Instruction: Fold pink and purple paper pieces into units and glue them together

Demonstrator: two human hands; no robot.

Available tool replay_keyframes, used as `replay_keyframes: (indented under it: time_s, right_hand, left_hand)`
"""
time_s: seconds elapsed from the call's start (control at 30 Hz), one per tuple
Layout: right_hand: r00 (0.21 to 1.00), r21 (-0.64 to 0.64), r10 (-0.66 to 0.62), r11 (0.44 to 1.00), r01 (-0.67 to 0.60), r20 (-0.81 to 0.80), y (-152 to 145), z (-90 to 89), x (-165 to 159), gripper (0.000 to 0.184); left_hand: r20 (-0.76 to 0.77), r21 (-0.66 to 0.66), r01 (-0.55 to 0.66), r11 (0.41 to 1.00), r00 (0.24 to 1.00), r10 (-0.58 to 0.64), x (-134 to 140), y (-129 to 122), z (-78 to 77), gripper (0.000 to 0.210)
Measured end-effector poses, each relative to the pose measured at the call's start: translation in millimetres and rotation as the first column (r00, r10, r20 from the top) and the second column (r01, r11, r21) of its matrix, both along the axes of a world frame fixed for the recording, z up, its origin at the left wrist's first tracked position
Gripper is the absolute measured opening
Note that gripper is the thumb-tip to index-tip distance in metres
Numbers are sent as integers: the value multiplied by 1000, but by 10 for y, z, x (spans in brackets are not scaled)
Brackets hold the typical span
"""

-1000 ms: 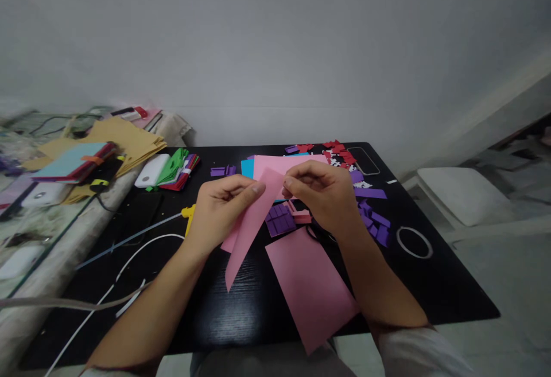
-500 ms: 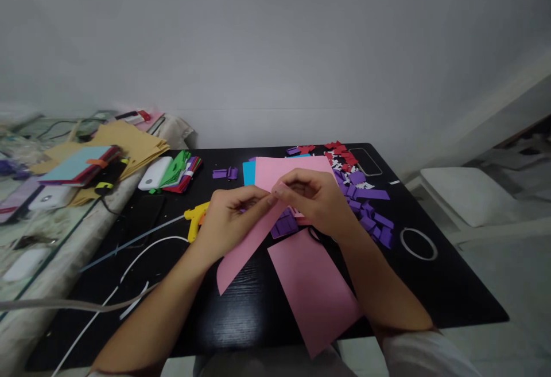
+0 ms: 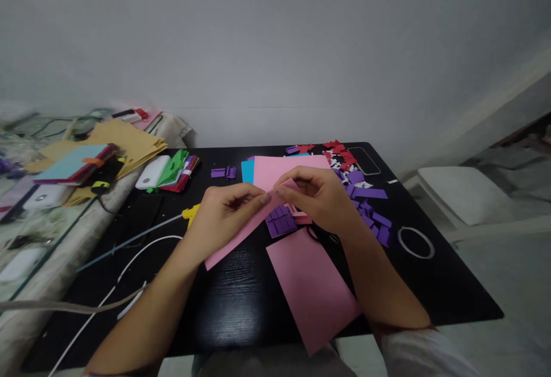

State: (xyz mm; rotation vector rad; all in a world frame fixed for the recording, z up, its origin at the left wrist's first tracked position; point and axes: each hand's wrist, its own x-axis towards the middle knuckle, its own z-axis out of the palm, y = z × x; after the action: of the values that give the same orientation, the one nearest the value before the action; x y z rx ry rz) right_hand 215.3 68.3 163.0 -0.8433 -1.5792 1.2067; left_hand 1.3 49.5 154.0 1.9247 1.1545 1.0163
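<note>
Two bare hands, the left hand (image 3: 230, 212) and the right hand (image 3: 317, 196), both grip one pink paper strip (image 3: 245, 231) above the middle of the black table (image 3: 430, 291). Each pinches it between thumb and fingers, the thumb tips close together toward the strip's far-right end. The long axis slants from the side of the table's near-left corner toward its far-right corner; the longer free length lies below the left hand, the nearer to that end, while a short tip shows past the right thumb. Whether the strip is folded cannot be told. Its paper is smooth, matt and straight-edged. A near pink sheet (image 3: 312, 291), rectangular, lies beside the right forearm, one corner reaching past the table's near edge. Toward the far edge, a far pink sheet (image 3: 288, 166) overlaps a blue sheet (image 3: 248, 173); closer in sits a purple piece (image 3: 280, 222), ridged into small panels. Angular purple scraps (image 3: 374, 219) and red scraps (image 3: 338, 150) gather toward the far-right corner. The tabletop is glossy, finely grained.
</note>
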Motion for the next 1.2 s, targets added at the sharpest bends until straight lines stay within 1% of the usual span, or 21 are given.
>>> replay_keyframes:
  time_s: [0.1,0.27,0.4,0.47,0.6,0.7,0.83,0.97,1.07,1.13,1.2]
  right_hand:
    - [999,30,-9,1000,8,41,4,-1,5,16]
    - [993,103,-54,994,43,109,4,-10,10,10]
    - [995,107,-58,993,49,86,-11,-28,-22,13]
    - [995,117,-60,992,51,73,-18,-37,-40,16]
    - [995,143,-64,988,52,83,-36,-39,-59,22]
    - [995,126,-62,991,51,84,-55,-34,-69,25]
    - [994,142,-85,987,74,74,-60,-25,-59,18]
    - [986,202,-159,969,145,56,-29,6,15,10]
    - [970,206,-238,953,224,43,-4,44,94,9]
    - [956,191,-291,940,283,18,7,70,146,10]
    - [945,174,-327,929,325,-18,18,92,194,11]
  left_hand:
    - [-14,4,-1,1000,1000,1,-5,-7,-2,28]
    - [-11,-2,-14,1000,1000,14,-10,-15,-16,26]
    - [103,-26,-80,996,991,83,10,-33,-9,21]
    - [137,-11,-98,995,986,99,20,-40,5,18]
    - [103,49,-86,995,991,81,28,-40,29,15]
    - [94,83,-108,991,991,100,35,-36,32,15]
    - [89,86,-114,990,990,107,31,-34,28,13]
    - [43,55,-46,997,998,44,-46,-13,54,15]
    - [8,4,-15,1000,1000,15,-164,19,107,20]
    - [1,-20,-34,999,999,34,-257,49,143,22]
    - [22,-1,-87,996,996,87,-340,84,168,23]
